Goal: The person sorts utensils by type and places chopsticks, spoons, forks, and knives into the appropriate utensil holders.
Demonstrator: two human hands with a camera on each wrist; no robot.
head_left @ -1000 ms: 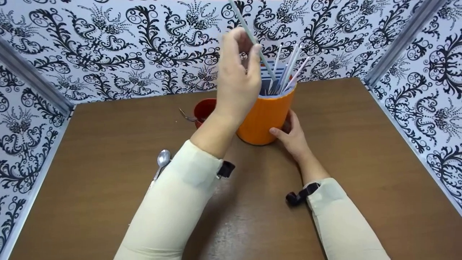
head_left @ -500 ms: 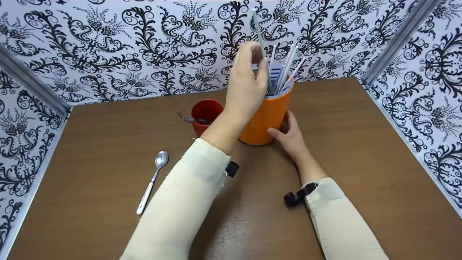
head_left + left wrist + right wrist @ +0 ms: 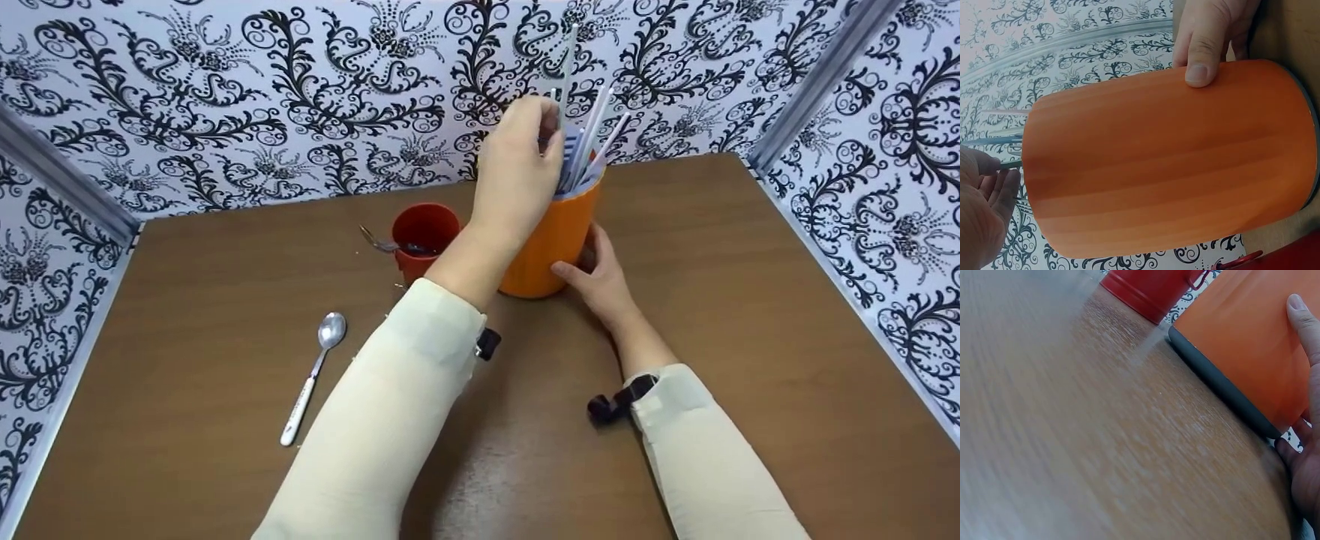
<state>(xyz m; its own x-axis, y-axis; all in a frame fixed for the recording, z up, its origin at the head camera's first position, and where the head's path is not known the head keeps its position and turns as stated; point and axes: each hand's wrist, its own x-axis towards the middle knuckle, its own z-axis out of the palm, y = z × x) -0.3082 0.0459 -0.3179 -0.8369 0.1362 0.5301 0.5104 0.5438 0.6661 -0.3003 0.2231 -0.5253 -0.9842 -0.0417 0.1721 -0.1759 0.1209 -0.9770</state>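
Note:
My left hand [image 3: 521, 157] pinches a thin greenish straw [image 3: 568, 64] between thumb and fingers. The straw stands nearly upright, its lower end inside a tall orange container [image 3: 544, 251]. Several pale straws [image 3: 596, 124] lean out of the same container beside a slotted grey-blue insert [image 3: 574, 139]. In the left wrist view, the pinched straw [image 3: 1010, 165] meets the container's rim. Low on the container's right side, my right hand [image 3: 604, 289] grips it, thumb on the front and the other fingers mostly hidden behind. The right wrist view shows its dark base [image 3: 1224, 385] on the table.
A red cup [image 3: 424, 229] stands just left of the container, with a fork [image 3: 379, 241] sticking out over its rim. On the wooden table [image 3: 187, 337] lies a spoon [image 3: 319, 360] with a white handle, left of my left sleeve. Patterned walls [image 3: 337, 97] enclose the back and sides.
My left hand has moved down and to the right with the straw, which has sunk deeper into the container and turned more upright. The right hand keeps its grip.

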